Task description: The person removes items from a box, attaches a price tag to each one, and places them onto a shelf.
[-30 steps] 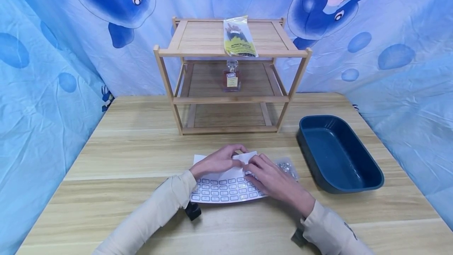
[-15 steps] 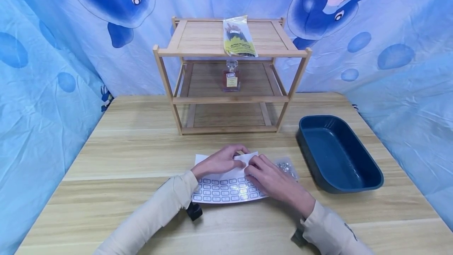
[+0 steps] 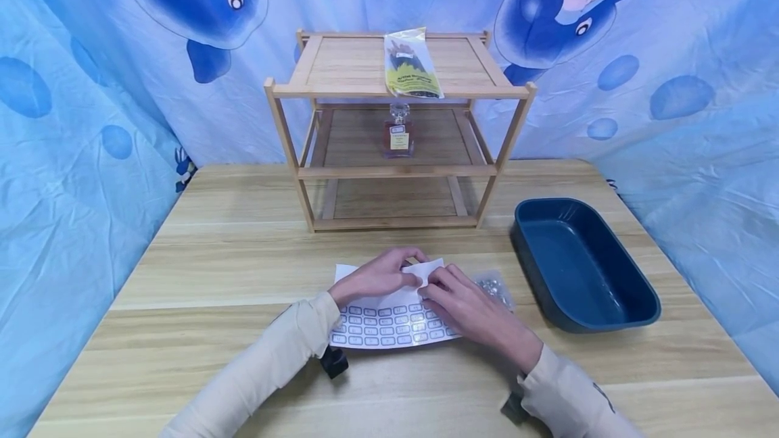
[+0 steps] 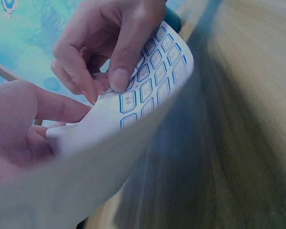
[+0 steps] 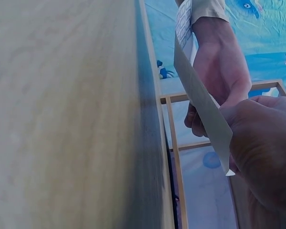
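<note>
A white sheet of label stickers, printed with rows of blue-bordered numbered boxes, is held up over the table, its near edge curving. My left hand grips its upper part between thumb and fingers. At the sheet's right side, my right hand pinches with thumb and fingertips beside a row of labels. In the left wrist view, the right thumb presses at the edge of a label close to the left fingertips. From the right wrist, the sheet's plain back shows, and fingers cover the pinched spot.
A small clear bag of shiny pieces lies just right of the right hand. Farther right stands a dark blue basin. Behind, a wooden shelf carries a perfume bottle and a yellow-and-white packet.
The sheet and my left hand have shifted very slightly to the right. Both hands keep their hold, and the other things stay put.
</note>
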Available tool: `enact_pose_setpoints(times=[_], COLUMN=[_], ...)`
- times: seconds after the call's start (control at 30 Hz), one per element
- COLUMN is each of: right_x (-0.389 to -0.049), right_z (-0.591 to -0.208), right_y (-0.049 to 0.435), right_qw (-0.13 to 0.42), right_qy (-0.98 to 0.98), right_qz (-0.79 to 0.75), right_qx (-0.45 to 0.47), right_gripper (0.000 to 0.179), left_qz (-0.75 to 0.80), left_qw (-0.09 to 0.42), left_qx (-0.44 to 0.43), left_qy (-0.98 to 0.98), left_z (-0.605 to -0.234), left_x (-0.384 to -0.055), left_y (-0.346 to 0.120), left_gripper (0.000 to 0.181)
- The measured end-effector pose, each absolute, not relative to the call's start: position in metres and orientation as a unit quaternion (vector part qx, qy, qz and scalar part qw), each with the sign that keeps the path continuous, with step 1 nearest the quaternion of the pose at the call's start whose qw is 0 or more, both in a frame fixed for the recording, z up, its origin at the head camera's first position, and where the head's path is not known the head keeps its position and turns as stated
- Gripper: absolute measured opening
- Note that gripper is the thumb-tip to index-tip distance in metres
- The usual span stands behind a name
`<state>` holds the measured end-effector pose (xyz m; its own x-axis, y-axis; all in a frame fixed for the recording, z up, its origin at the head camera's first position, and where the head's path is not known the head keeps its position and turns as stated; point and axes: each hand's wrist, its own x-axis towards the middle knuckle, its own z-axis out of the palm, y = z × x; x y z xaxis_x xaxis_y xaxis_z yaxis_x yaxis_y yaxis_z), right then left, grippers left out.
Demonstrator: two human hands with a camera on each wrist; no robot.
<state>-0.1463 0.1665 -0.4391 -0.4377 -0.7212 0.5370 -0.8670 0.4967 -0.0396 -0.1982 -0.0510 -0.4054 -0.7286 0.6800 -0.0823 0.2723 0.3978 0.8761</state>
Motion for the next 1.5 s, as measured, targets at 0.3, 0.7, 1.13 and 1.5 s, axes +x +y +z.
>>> enact_pose_setpoints(times=[0.3, 0.7, 1.13, 1.5], right_x=[-0.1458, -0.1476, -0.1481, -0.1482], right_z=[-0.4379, -0.4415, -0.4427, -0.4421], right_y=[0.1667, 0.1657, 0.166, 0.1657], right_qw=[0.231, 0.222, 0.22, 0.196], right_qy=[-0.835, -0.832, -0.836, -0.839], right_qz=[0.146, 0.157, 0.17, 0.167], right_qx=[0.478, 0.484, 0.474, 0.479], right_gripper=[0.019, 0.02, 0.021, 0.016], left_qz=[0.463, 0.453, 0.423, 0.43], left_qw=[0.227, 0.224, 0.193, 0.203], left_qx=[0.286, 0.309, 0.333, 0.362], left_qy=[0.808, 0.806, 0.821, 0.801], left_z=[-0.4034, -0.4046, -0.4054, -0.4073], left_x=[-0.1977, -0.1978, -0.1976, -0.1988], left_y=[-0.0489, -0.0484, -0.0486, -0.05], left_gripper=[0.031, 0.03, 0.029, 0.026])
